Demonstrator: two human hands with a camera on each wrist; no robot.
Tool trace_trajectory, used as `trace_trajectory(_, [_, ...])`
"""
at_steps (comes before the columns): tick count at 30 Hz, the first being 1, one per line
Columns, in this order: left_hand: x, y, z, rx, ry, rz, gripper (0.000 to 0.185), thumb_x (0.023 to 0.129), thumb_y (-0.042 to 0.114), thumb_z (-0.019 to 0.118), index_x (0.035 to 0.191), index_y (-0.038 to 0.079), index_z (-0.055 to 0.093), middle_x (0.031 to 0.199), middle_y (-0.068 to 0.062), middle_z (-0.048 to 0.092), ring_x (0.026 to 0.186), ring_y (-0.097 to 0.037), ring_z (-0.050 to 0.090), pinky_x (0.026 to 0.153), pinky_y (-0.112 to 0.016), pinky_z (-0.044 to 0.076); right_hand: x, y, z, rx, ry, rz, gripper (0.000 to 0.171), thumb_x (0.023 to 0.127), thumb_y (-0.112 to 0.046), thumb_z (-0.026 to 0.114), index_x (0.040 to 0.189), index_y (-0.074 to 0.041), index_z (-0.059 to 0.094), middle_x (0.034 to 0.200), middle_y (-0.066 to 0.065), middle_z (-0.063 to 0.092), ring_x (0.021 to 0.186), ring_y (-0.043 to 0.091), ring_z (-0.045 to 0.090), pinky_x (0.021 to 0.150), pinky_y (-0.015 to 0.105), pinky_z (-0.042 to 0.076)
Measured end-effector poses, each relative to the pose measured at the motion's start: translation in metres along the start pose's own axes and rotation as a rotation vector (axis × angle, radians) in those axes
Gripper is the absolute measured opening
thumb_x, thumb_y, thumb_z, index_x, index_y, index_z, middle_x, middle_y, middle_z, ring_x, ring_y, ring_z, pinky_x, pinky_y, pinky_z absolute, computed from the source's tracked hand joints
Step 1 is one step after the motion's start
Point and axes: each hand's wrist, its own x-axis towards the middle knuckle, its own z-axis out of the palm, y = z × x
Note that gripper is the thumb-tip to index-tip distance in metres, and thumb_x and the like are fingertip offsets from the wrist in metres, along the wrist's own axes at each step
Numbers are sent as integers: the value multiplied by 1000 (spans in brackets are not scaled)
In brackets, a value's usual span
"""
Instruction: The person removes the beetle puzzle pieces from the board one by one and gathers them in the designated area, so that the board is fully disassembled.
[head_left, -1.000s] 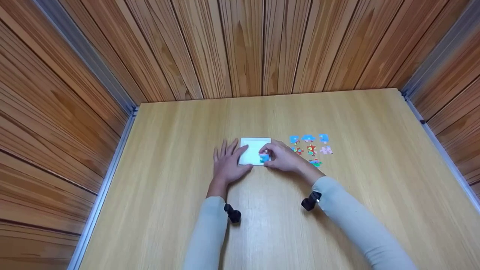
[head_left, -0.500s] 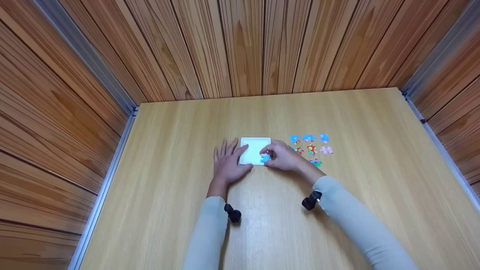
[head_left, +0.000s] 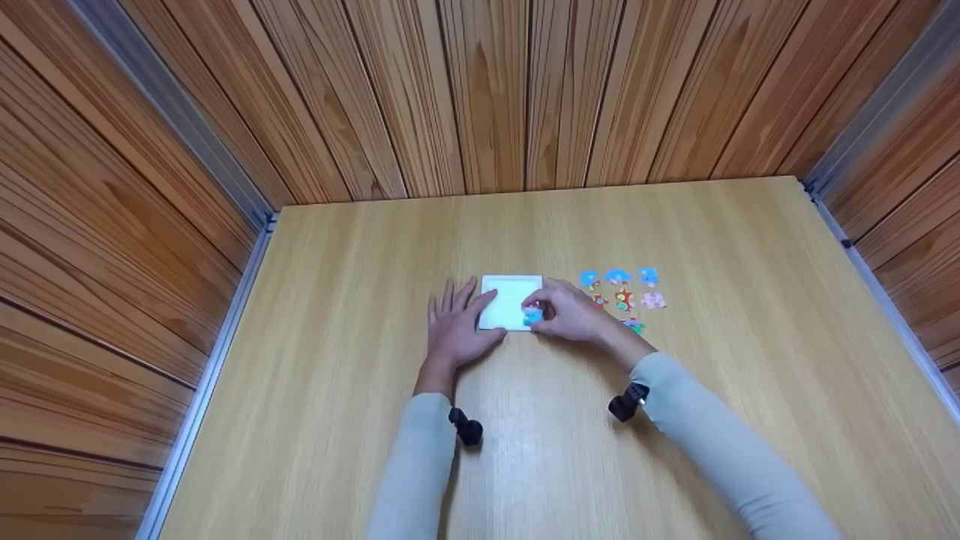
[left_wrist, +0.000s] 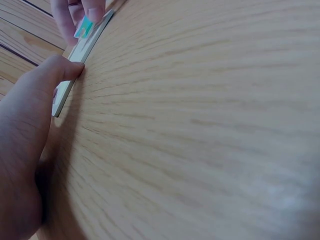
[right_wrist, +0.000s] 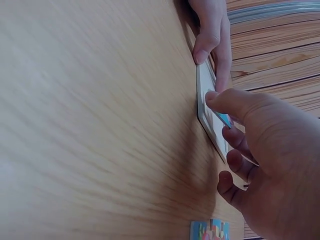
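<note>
A shallow white puzzle frame [head_left: 506, 304] lies flat on the table. My left hand [head_left: 457, 330] rests at its left side with fingers spread, the thumb at the near edge and the index finger reaching over the frame. Over the frame's near right corner, my right hand [head_left: 574, 311] pinches a small blue puzzle piece [head_left: 532, 316] between thumb and fingers. The right wrist view shows this puzzle piece [right_wrist: 223, 118] tilted against the frame [right_wrist: 204, 82], with the other fingers curled behind it. In the left wrist view the piece [left_wrist: 84, 27] looks turquoise and stands at a slant.
Right of the frame, several loose puzzle pieces [head_left: 624, 300] lie in rough rows, some partly covered by my right hand and wrist. Wooden panel walls [head_left: 480, 97] bound the table [head_left: 360, 315] at the back and sides.
The right hand has shifted slightly to the right with the blue puzzle piece, whose tilt has changed a little. The left hand and the frame have stayed put.
</note>
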Motion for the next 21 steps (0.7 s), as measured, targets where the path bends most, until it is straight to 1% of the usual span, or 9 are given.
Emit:
trace_trajectory(5, [0, 2, -1, 8, -17, -11, 83, 96, 69, 65, 172, 41, 47, 192, -2, 20, 181, -41, 0, 142, -74, -6, -4, -1, -9, 0, -7, 44, 38, 99, -15, 86, 134, -5, 80, 113, 13, 67, 107, 26, 58, 90, 34, 45])
trace_trajectory(10, [-1, 6, -4, 31, -19, -20, 82, 97, 67, 65, 172, 40, 46, 192, -1, 20, 181, -41, 0, 142, -73, -5, -9, -3, -18, -12, -17, 90, 39, 102, -21, 84, 139, -9, 78, 118, 12, 67, 108, 26, 59, 90, 34, 46])
trace_trajectory(17, [-2, 5, -3, 11, -12, -12, 82, 97, 66, 66, 172, 39, 47, 192, -2, 20, 181, -41, -1, 142, -73, -6, -15, 6, -24, -48, -18, 82, 39, 103, -23, 84, 139, -9, 78, 119, 12, 69, 102, 24, 62, 84, 32, 47])
trace_trajectory(21, [-3, 6, -3, 12, -4, -11, 81, 97, 65, 67, 171, 38, 48, 192, -2, 22, 181, -41, 1, 142, -73, -5, -18, 9, -29, -61, -6, 85, 39, 102, -24, 85, 138, -10, 79, 118, 12, 69, 101, 24, 62, 84, 33, 47])
